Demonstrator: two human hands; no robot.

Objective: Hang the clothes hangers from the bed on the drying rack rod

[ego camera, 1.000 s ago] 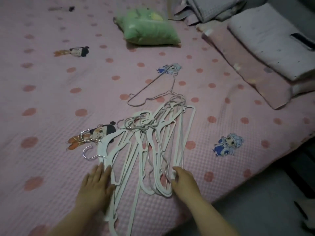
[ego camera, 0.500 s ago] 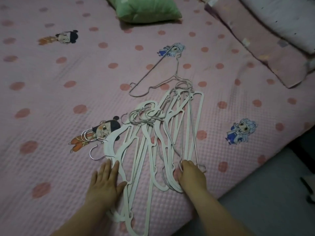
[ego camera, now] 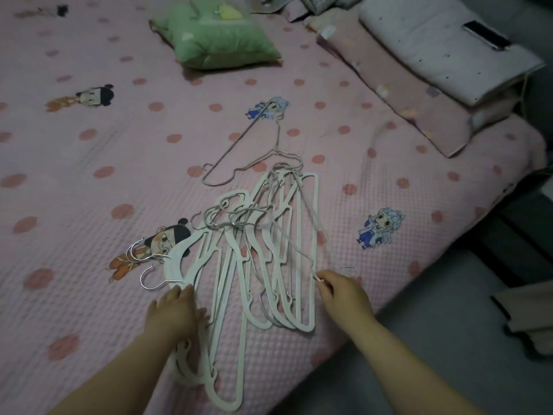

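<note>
Left hand [ego camera: 176, 310] presses flat on the hangers [ego camera: 236, 265]; right hand [ego camera: 344, 295] pinches a wire hanger [ego camera: 312, 269] whose length I see running away from me.

Two bare forearms reach forward from the lower edge. The left hand [ego camera: 176, 310] lies palm down, fingers straight and close together, pressing on the hangers [ego camera: 176, 265]. The right hand [ego camera: 344, 295] is knuckles up with fingers curled, thumb and forefinger taking a pinch grip on a wire hanger [ego camera: 308, 265].
</note>
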